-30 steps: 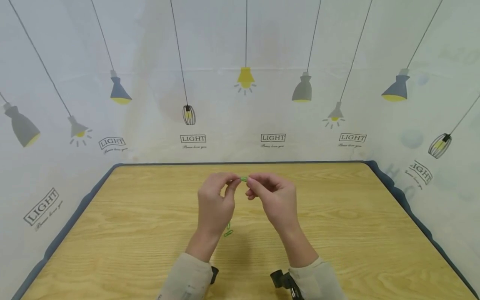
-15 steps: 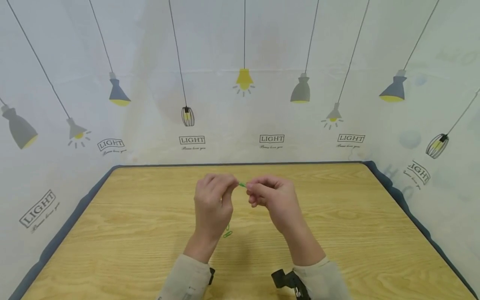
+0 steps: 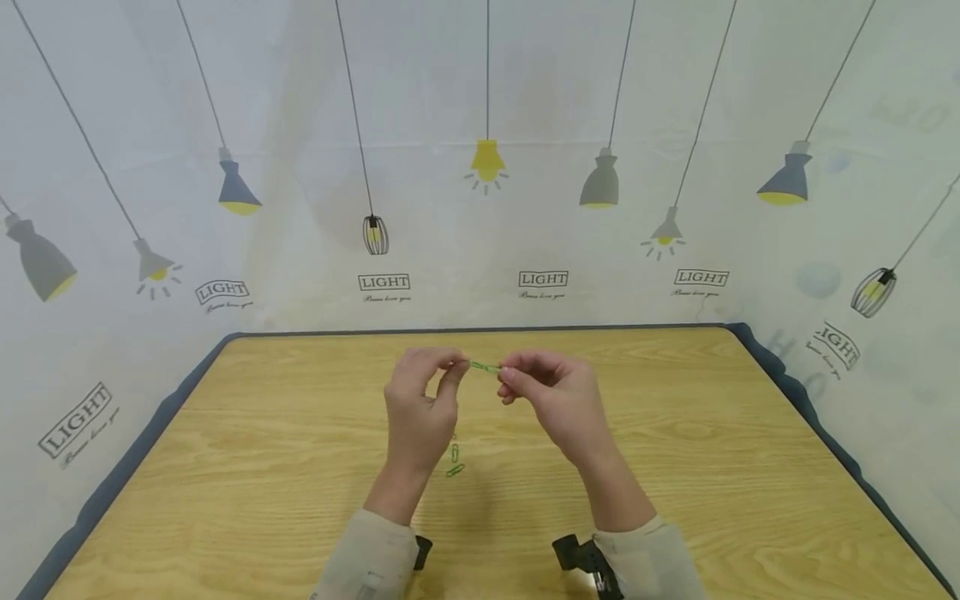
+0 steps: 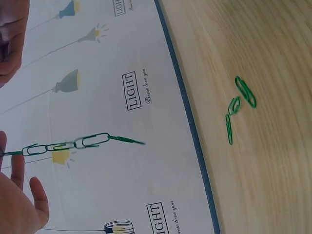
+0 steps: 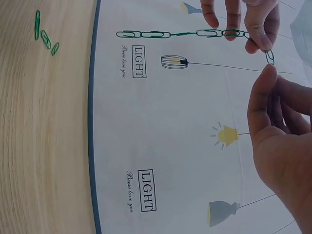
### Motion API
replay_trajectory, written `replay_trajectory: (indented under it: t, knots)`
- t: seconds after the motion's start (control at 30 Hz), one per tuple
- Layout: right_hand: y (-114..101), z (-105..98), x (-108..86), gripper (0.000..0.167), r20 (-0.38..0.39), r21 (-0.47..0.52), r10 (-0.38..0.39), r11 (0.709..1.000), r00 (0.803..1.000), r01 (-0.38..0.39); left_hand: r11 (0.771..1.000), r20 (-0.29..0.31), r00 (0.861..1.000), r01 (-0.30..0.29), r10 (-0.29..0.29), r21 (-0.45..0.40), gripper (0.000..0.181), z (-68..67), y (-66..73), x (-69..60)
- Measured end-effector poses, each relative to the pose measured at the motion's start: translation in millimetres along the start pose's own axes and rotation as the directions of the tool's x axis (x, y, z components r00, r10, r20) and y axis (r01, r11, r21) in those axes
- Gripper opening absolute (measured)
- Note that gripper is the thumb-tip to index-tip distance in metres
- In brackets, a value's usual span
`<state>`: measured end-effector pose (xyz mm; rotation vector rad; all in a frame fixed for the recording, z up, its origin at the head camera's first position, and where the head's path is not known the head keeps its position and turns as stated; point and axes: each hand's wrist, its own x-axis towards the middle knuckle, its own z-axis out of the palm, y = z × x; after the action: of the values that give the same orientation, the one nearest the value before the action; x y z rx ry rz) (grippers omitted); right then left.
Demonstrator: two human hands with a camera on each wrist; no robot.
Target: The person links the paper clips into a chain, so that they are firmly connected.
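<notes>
My left hand [image 3: 423, 408] pinches a green paper clip at the fingertips. Between both hands, a short line of green wire paper clip [image 3: 485, 367] spans the gap. The right hand [image 3: 558, 400] pinches its other end with thumb and finger. A chain of several linked green paper clips [image 5: 156, 34] hangs down from the fingers of the left hand in the right wrist view. That chain also shows in the left wrist view, dangling clear of the table. Whether the clip between the hands is linked to the chain is partly hidden by the fingers.
Loose green paper clips [image 4: 245, 91] lie close together on the wood-grain table [image 3: 712, 433], below the hands. A pale curtain [image 3: 450, 75] printed with lamps surrounds the table, with a dark blue edge along its border. Dark wrist mounts [image 3: 573, 554] sit at the sleeves.
The hands have drawn slightly apart, and a longer stretch of green paper clip shows between the fingertips. The left hand turned over briefly and back. The clips on the table look unmoved.
</notes>
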<state>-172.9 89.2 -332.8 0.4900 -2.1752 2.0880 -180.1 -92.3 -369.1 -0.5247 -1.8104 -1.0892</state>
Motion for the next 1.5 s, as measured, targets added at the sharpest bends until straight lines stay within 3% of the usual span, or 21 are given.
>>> replay_trajectory:
  t: [0.07, 0.1, 0.17, 0.23, 0.33, 0.4, 0.53, 0.7, 0.83, 0.9, 1.07, 1.13, 1.27, 1.37, 1.5]
  knots:
    - [-1, 0, -0.6, 0.009, -0.020, -0.054, -0.041, 0.998, 0.999, 0.040, 0.994, 0.055, 0.995, 0.090, -0.086, -0.070, 0.003, -1.0, 2.7, 0.1]
    - [-2, 0, -0.8, 0.008, -0.025, -0.074, -0.063, 0.995, 0.998, 0.061, 0.983, 0.103, 0.985, 0.146, -0.135, -0.111, 0.003, -2.0, 4.5, 0.0]
    - [-5, 1, -1.8, 0.008, -0.034, -0.118, -0.114, 0.987, 0.993, 0.110, 0.937, 0.217, 0.948, 0.277, -0.231, -0.213, 0.011, -4.1, 7.7, 0.1]
    - [-7, 2, -2.6, 0.007, -0.037, -0.155, -0.169, 0.975, 0.985, 0.161, 0.869, 0.325, 0.897, 0.398, -0.300, -0.295, 0.019, -6.4, 10.4, 0.7]
    - [-8, 3, -3.6, 0.005, -0.031, -0.203, -0.242, 0.952, 0.970, 0.231, 0.795, 0.428, 0.841, 0.493, -0.332, -0.352, 0.027, -8.8, 12.7, 2.5]
    - [-7, 4, -3.4, 0.004, -0.025, -0.230, -0.284, 0.935, 0.958, 0.271, 0.780, 0.471, 0.817, 0.519, -0.333, -0.349, 0.029, -9.3, 13.8, 4.3]
    - [-7, 5, -3.6, 0.005, -0.019, -0.252, -0.331, 0.915, 0.943, 0.316, 0.789, 0.511, 0.786, 0.540, -0.349, -0.291, 0.023, -9.5, 15.0, 7.4]
    - [-7, 7, -3.9, 0.006, -0.013, -0.254, -0.324, 0.916, 0.946, 0.310, 0.821, 0.478, 0.793, 0.526, -0.378, -0.223, 0.018, -13.4, 13.9, 10.3]
    - [-4, 8, -2.9, 0.010, 0.011, -0.218, -0.277, 0.937, 0.961, 0.273, 0.820, 0.471, 0.782, 0.541, -0.409, -0.186, 0.021, -17.9, 12.0, 12.8]
    - [0, 8, -0.9, 0.013, 0.040, -0.170, -0.239, 0.955, 0.970, 0.242, 0.816, 0.462, 0.778, 0.551, -0.425, -0.177, 0.022, -20.3, 10.0, 14.0]
    - [28, 7, 11.2, 0.022, 0.182, -0.083, -0.059, 0.994, 0.982, 0.075, 0.796, 0.404, 0.793, 0.566, -0.455, -0.214, 0.019, -27.9, 4.8, 17.1]
    - [43, 6, 15.9, 0.027, 0.268, -0.086, 0.040, 0.996, 0.963, -0.017, 0.791, 0.392, 0.798, 0.567, -0.459, -0.229, 0.019, -30.3, 3.9, 17.6]
    - [67, 7, 21.6, 0.037, 0.446, -0.121, 0.170, 0.984, 0.879, -0.130, 0.794, 0.387, 0.798, 0.566, -0.461, -0.222, 0.019, -34.2, 2.3, 17.2]
    - [77, 10, 25.5, 0.040, 0.535, -0.172, 0.197, 0.977, 0.822, -0.122, 0.796, 0.372, 0.802, 0.565, -0.468, -0.216, 0.019, -38.6, 0.6, 17.1]
    - [86, 13, 30.3, 0.040, 0.577, -0.279, 0.247, 0.956, 0.778, -0.096, 0.800, 0.343, 0.811, 0.559, -0.474, -0.218, 0.018, -46.0, -1.0, 18.5]
